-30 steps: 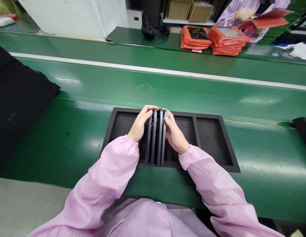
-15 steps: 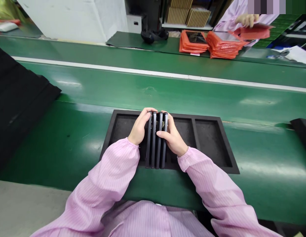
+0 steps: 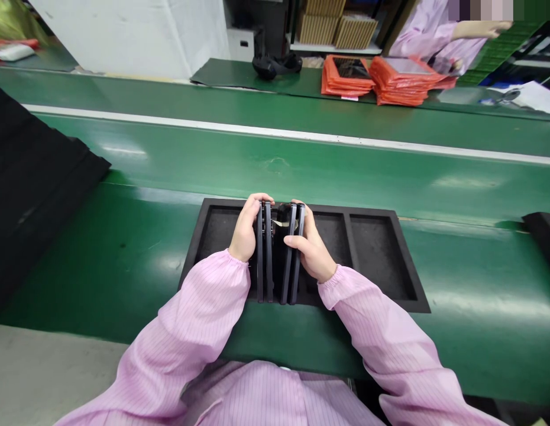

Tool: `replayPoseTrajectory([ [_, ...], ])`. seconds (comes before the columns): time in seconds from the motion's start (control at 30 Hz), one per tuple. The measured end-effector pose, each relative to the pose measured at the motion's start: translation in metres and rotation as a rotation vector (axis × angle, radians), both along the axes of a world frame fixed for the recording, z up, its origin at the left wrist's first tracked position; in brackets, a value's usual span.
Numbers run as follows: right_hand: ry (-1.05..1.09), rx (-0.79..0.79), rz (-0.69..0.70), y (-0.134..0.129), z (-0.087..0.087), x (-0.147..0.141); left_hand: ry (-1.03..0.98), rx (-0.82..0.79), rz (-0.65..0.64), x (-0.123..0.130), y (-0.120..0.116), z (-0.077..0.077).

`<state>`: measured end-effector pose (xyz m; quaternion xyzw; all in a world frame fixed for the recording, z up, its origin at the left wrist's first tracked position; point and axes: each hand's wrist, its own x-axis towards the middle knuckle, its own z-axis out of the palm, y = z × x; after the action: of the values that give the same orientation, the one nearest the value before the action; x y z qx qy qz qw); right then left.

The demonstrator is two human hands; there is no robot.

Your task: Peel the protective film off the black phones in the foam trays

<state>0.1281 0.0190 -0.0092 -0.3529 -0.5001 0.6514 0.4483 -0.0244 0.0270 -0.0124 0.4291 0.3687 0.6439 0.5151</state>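
Two thin dark phones (image 3: 264,266) stand on edge in my left hand (image 3: 243,234), whose fingers are wrapped over their far end. My right hand (image 3: 316,251) grips another two phones (image 3: 291,266), its thumb lying across their near faces. A gap separates the pairs, wider at the top, and a pale strip shows between them near the far end. Beneath both hands is a black foam tray (image 3: 377,254) with several recessed compartments. The phones hide part of its middle, and whether their lower edges touch the tray I cannot tell.
The tray lies on a green bench (image 3: 474,284). To the left is a black sheet (image 3: 35,195); at the right edge, a black object (image 3: 543,236). Across the bench are stacks of orange pouches (image 3: 403,83), a black headset-like item (image 3: 275,65) and a co-worker's arm (image 3: 472,29).
The phones, close together before, are now parted into two pairs. My left hand has shifted slightly left with its pair. The co-worker's hand has moved right, away from the orange pouches.
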Motion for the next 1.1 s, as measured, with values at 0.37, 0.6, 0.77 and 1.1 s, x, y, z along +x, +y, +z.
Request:
replayPoseTrajectory([
  [0.37, -0.051, -0.054, 0.013, 0.003, -0.003, -0.004, -0.013, 0.057, 0.16, 0.006, -0.005, 0.005],
  [0.6, -0.129, -0.12, -0.014, 0.005, -0.001, -0.01, -0.073, 0.107, 0.164, 0.008, -0.007, 0.004],
  [0.77, -0.111, -0.122, -0.051, 0.005, -0.002, -0.011, -0.032, 0.165, -0.007, 0.011, -0.008, 0.005],
  [1.1, 0.055, -0.096, -0.145, 0.005, 0.001, -0.012, 0.178, 0.243, -0.127, 0.009, -0.009, 0.0],
])
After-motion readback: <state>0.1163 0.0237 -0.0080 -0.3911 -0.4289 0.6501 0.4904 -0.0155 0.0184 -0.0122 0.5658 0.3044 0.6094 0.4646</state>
